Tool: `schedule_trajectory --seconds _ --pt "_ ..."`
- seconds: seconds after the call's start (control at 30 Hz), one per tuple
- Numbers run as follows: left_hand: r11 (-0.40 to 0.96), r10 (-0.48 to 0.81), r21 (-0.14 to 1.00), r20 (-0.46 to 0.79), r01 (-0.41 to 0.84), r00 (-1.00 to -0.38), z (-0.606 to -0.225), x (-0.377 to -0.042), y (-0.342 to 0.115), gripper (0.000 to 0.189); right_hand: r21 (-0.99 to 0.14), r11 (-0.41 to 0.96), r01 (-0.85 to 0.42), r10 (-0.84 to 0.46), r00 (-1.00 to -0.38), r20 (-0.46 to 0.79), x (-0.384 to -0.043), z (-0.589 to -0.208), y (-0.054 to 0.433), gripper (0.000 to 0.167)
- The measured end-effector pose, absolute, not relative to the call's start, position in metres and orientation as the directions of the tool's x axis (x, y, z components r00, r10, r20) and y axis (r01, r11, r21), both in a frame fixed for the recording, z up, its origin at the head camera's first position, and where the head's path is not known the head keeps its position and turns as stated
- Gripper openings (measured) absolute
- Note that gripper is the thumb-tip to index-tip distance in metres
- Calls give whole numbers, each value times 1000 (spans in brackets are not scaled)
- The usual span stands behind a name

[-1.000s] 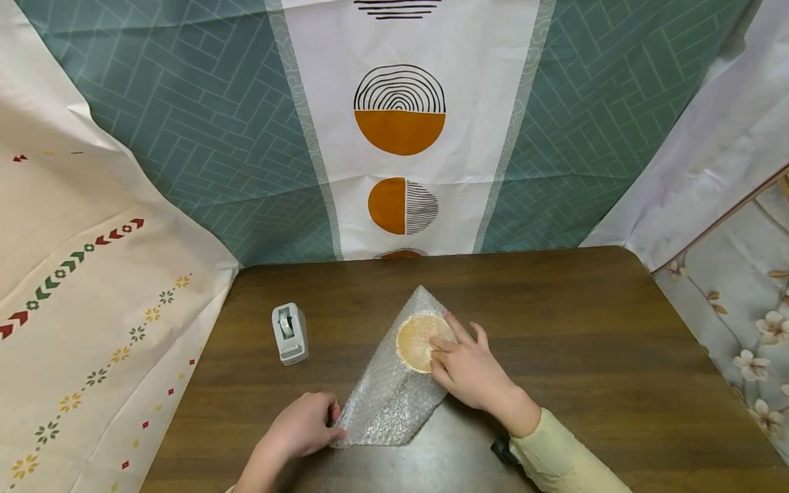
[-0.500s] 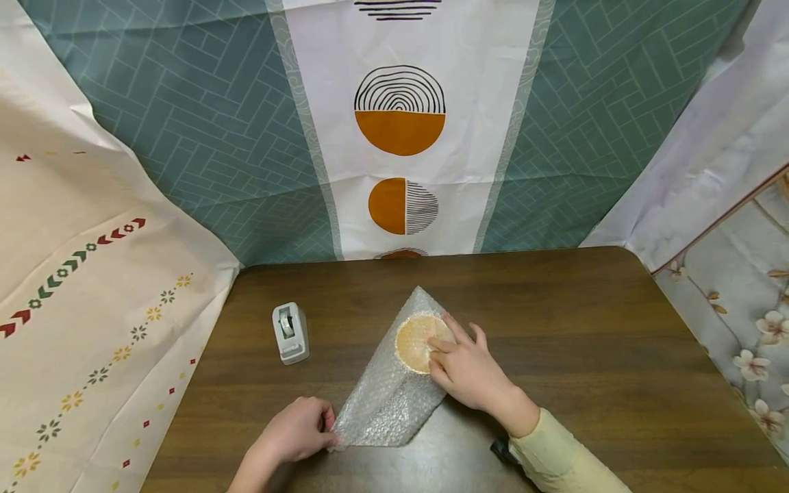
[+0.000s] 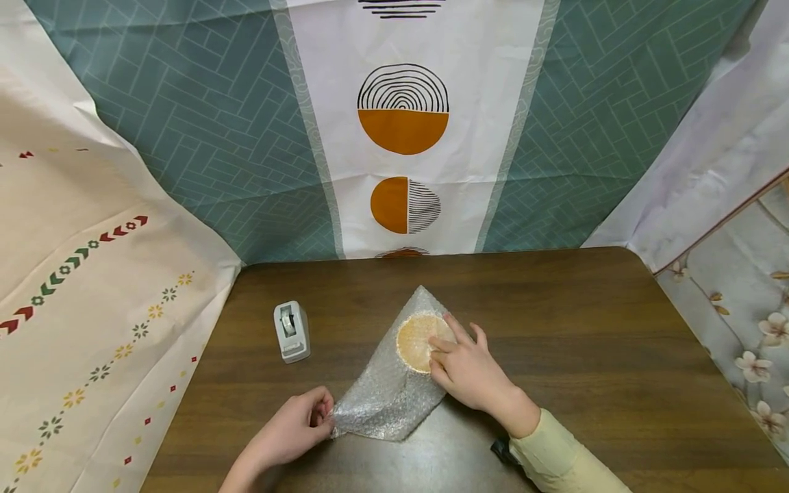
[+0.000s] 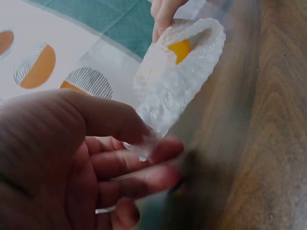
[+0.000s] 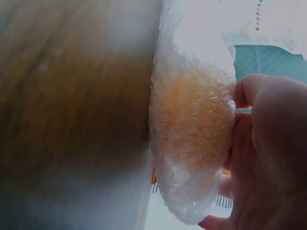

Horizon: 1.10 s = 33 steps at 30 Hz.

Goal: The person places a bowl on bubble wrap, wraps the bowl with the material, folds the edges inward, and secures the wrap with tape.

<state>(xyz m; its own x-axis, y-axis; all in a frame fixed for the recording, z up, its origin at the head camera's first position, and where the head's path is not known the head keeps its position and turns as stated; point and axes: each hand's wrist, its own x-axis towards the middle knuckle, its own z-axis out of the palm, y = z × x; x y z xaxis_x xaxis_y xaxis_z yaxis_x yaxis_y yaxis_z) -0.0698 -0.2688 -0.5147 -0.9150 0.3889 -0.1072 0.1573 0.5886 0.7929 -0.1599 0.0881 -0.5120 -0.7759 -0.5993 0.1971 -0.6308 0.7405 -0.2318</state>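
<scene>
A sheet of bubble wrap is folded over a round yellow-orange object on the table; its exact kind is hidden by the wrap. My left hand pinches the wrap's near left corner between thumb and fingers, lifting it slightly. In the left wrist view, yellow shows through an opening between the wrap's layers. My right hand rests with spread fingertips on top of the covered object, pressing the wrap. The right wrist view shows the bubble wrap bulging round the yellow-orange shape beneath those fingers.
A pale grey tape dispenser stands on the brown wooden table, left of the wrap. A small black item sits by the right sleeve. Patterned cloths hang behind and beside the table.
My left hand has drifted slightly left, then a little up, and the wrap's corner it pinches has lifted and bunched. My right hand stays in place on the covered object.
</scene>
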Motion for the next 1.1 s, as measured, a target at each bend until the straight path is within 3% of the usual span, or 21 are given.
schedule_trajectory --seconds 0.2,0.43,0.67,0.9,1.1 --pt "437 498 880 -64 187 -865 -517 -68 -272 60 -227 737 -637 -604 -771 200 -160 -512 88 31" --pt "337 587 903 18 265 -810 -517 -68 -278 27 -226 738 -636 -600 -771 211 -161 -512 89 29" --pt "304 695 861 92 408 -713 -513 -70 -283 48 -219 738 -638 -604 -770 206 -161 -513 88 30" --pt "369 609 813 154 450 -778 -514 -77 -277 33 -209 738 -641 -607 -767 208 -161 -513 88 31" --pt "300 609 799 261 521 -749 -512 -87 -271 26 -203 739 -642 -607 -766 213 -161 -514 88 32"
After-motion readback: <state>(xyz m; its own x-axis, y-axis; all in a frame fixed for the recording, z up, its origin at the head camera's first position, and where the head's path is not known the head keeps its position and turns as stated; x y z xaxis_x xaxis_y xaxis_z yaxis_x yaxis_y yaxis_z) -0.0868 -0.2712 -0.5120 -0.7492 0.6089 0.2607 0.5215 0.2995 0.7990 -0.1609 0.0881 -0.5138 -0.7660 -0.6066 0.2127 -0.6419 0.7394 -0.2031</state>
